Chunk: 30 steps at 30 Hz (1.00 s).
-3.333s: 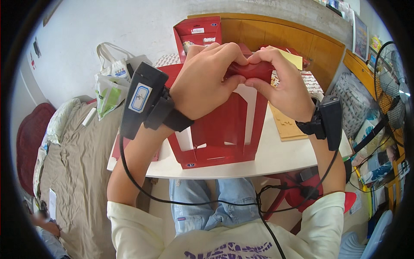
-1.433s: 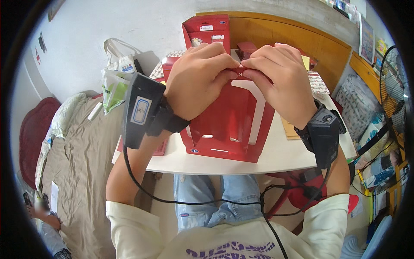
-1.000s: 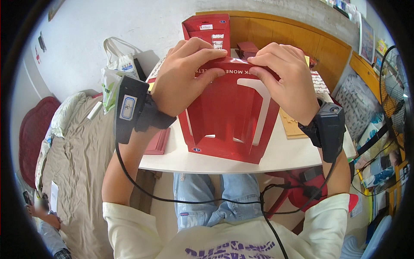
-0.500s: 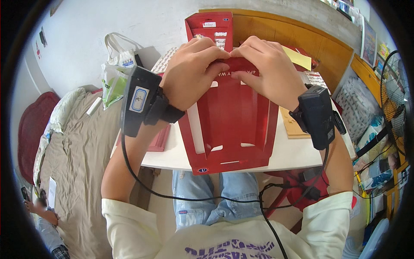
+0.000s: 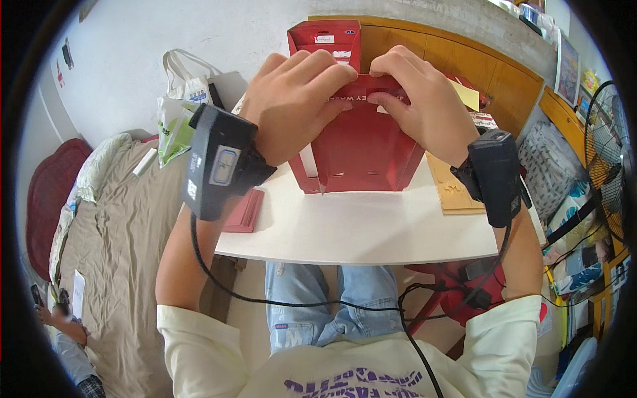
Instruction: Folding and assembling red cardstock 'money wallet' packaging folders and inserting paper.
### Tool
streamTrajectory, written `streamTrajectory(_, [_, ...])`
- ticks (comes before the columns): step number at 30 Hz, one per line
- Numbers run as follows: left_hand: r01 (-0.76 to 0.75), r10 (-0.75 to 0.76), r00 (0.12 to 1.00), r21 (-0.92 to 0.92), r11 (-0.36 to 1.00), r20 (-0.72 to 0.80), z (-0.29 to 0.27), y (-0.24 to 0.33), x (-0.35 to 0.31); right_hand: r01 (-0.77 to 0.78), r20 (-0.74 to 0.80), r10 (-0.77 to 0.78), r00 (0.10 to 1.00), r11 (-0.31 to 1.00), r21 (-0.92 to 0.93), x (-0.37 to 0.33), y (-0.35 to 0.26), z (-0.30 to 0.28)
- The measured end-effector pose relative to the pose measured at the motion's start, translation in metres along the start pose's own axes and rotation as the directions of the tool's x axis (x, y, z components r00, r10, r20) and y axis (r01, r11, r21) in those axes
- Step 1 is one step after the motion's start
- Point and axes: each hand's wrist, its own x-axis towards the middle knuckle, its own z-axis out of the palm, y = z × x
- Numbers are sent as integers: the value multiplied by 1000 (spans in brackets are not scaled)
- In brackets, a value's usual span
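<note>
A red cardboard box (image 5: 361, 152) with cut-out windows stands tilted upright on the white table (image 5: 365, 229), its lower edge resting on the tabletop. My left hand (image 5: 298, 96) pinches the left part of its top edge, thumb on the near side and fingers over the far side. My right hand (image 5: 421, 99) grips the same edge further right in a similar way, a small gap between the two hands. Behind the hands rises another red box (image 5: 324, 30) with small patterned items in it. Both wrists carry strapped black devices.
Red flat pieces (image 5: 243, 213) lie stacked at the left of the table, tan flat pieces (image 5: 452, 191) at the right. Yellow paper (image 5: 466, 95) sits at the far right. A bed (image 5: 123, 245) is on the left, a fan (image 5: 607, 152) on the right. A cable (image 5: 298, 304) hangs between my arms.
The box's near edge has swung away from the table's front edge, so it stands steeper. My hands have moved slightly apart along its top edge, still gripping it.
</note>
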Motion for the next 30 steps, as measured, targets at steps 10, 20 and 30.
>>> streamTrajectory(10, [62, -63, 998, -256, 965, 4, 19, -15, -4, -43, 18, 43, 999, 999, 9, 1, 4, 4])
streamTrajectory(20, [153, -148, 988, -195, 969, 41, 18, -11, -5, 52, 32, -49, 998, 994, -94, -1, 9, 8])
streamTrajectory(30, [63, -70, 993, -74, 995, -96, 19, -17, -13, 16, -4, -16, 1000, 996, -87, -4, 10, 10])
